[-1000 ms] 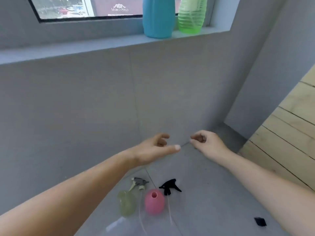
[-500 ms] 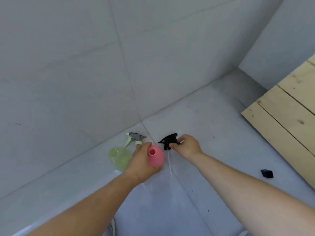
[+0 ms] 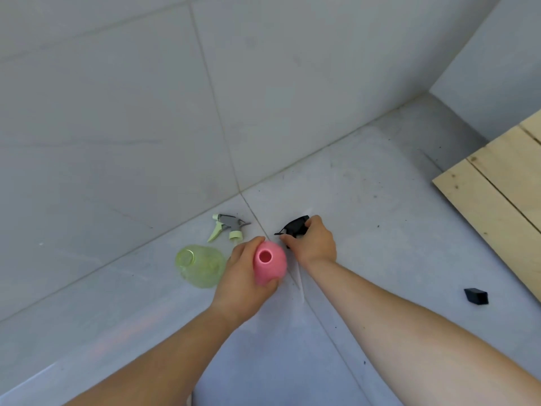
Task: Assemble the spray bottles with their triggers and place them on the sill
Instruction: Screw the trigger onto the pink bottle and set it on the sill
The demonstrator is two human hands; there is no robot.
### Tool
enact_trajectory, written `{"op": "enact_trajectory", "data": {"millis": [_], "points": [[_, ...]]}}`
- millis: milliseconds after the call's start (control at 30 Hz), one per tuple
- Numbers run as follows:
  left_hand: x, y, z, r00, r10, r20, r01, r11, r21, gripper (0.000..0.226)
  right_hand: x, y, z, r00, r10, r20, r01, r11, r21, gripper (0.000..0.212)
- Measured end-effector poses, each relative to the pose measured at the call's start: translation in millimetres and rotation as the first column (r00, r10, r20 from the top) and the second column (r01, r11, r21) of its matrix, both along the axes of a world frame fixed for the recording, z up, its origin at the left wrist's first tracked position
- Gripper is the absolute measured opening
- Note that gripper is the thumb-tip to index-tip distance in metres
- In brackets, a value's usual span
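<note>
A pink bottle [image 3: 269, 263] stands on the grey floor with its open neck facing up, and my left hand [image 3: 241, 281] is wrapped around its left side. Just to its right, my right hand [image 3: 314, 244] grips a black trigger [image 3: 295, 225] whose thin clear tube trails down the floor. A pale green bottle [image 3: 200, 265] with no trigger stands left of the pink one. Behind it lies a grey and light green trigger [image 3: 229, 228] on its side. The sill is out of view.
A small black piece [image 3: 476, 296] lies on the floor at the right. Pale wooden boards [image 3: 497, 183] cover the floor at the far right. A tiled wall [image 3: 146, 112] rises close behind the bottles.
A second ago both hands were raised near the wall with the sill in view. The view has dropped to the floor; my left hand has taken the pink bottle and my right the black trigger.
</note>
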State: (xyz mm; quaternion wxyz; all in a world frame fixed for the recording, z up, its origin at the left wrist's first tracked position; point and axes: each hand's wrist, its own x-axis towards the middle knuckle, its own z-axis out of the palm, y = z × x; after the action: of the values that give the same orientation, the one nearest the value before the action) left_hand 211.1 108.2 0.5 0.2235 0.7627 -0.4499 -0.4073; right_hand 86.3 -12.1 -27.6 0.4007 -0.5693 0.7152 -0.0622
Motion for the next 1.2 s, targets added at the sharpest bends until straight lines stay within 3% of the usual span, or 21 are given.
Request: {"op": "enact_trajectory", "data": {"millis": [133,267,467,633,733,967,1200], "points": [[0.1,0.8,0.6,1.0,-0.007,-0.005,0.007,1.0,0.006,0.085,-6.8,-1.6,-2.3,0.991,-0.058,0.118,0.053,0.997,0.051,0.045],[-1.8,2.8,10.0,0.998,-0.027,-0.051,0.029,0.999,0.032,0.084,-19.6,-3.3,7.2,0.948,-0.145,0.284,0.12,0.987,0.106,0.059],[-11.6,-5.0,47.8,0.99,-0.126,-0.057,0.129,0.99,0.06,0.069,-47.5,-13.9,78.5,0.763,-0.242,0.599,0.1,0.96,0.261,0.05],[-28.3,-18.8,106.4,0.977,-0.205,-0.05,0.207,0.977,0.051,0.073,-70.3,-27.5,168.9,0.742,-0.105,0.662,0.055,0.994,0.096,0.04],[-37.5,-18.6,143.4,0.971,-0.239,-0.016,0.239,0.971,0.025,0.077,-79.4,-28.7,230.9,0.715,-0.04,0.698,0.121,0.99,-0.067,0.036],[-42.2,-4.7,223.9,0.946,-0.322,0.034,0.323,0.946,-0.007,0.076,-93.6,-6.8,334.2,0.743,0.167,0.648,0.208,0.863,-0.46,0.033],[-45.8,14.0,286.0,0.941,-0.334,0.044,0.337,0.94,-0.057,0.067,-89.1,34.5,383.8,0.731,0.24,0.639,0.196,0.824,-0.532,0.032]]}}
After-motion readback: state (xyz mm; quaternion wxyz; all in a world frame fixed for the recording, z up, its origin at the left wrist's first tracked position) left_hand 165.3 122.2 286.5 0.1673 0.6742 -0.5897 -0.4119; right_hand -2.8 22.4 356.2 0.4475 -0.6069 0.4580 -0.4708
